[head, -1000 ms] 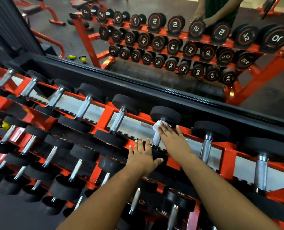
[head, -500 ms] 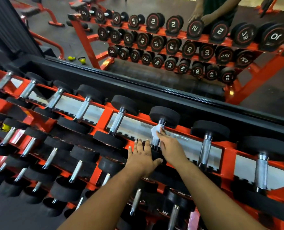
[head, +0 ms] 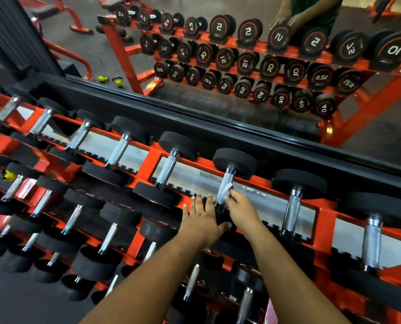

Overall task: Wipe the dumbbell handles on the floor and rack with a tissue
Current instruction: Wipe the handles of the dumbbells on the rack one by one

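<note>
Gym rack (head: 321, 213), top tier: right hand (head: 242, 210) pinches tissue (head: 225, 192) against handle (head: 226, 187) of one dumbbell (head: 233, 163). Left hand (head: 203, 217) lies flat, fingers straight, on the near head. Risk: knurling may tear the thin tissue.

A large mirror (head: 218, 94) fills the upper half of the frame, bordered along its lower edge by a black frame (head: 241, 136) running diagonally from upper left to right. In it shows dark rubber floor (head: 89, 40), red bench legs (head: 75, 22) at upper left, and two small yellow kettlebells (head: 110, 80). A grey ribbed panel (head: 14, 31) stands at far upper left.
</note>
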Tool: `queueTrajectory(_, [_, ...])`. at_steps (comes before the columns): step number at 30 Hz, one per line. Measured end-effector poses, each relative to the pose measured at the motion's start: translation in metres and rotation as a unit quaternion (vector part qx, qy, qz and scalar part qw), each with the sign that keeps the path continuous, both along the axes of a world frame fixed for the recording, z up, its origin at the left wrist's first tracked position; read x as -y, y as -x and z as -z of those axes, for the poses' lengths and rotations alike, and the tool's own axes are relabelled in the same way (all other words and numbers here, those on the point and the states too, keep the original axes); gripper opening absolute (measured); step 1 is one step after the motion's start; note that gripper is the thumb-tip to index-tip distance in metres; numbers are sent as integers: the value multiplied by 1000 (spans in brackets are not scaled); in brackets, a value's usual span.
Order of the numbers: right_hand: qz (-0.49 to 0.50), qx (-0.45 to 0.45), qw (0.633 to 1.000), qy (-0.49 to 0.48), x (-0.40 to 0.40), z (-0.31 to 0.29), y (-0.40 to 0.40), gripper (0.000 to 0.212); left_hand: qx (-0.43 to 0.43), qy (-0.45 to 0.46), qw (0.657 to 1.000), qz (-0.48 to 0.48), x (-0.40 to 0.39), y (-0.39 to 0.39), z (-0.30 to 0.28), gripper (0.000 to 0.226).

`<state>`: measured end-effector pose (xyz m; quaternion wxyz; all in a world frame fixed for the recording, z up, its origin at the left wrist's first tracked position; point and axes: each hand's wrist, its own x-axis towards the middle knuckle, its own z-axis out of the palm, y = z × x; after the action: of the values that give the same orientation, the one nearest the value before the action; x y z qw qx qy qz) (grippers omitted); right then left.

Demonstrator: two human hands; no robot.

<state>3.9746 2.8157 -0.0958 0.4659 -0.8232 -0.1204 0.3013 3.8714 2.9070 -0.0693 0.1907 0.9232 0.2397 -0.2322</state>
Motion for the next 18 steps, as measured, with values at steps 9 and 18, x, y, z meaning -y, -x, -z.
queueTrajectory(9, [151,-134,969,-142,-33,0,-26,24,-6,-4,1000,2,-1,-1,1,99])
queueTrajectory(18, [176,-308,910,-214,-23,5,-39,32,-12,-4,1000,8,-1,-1,0,99])
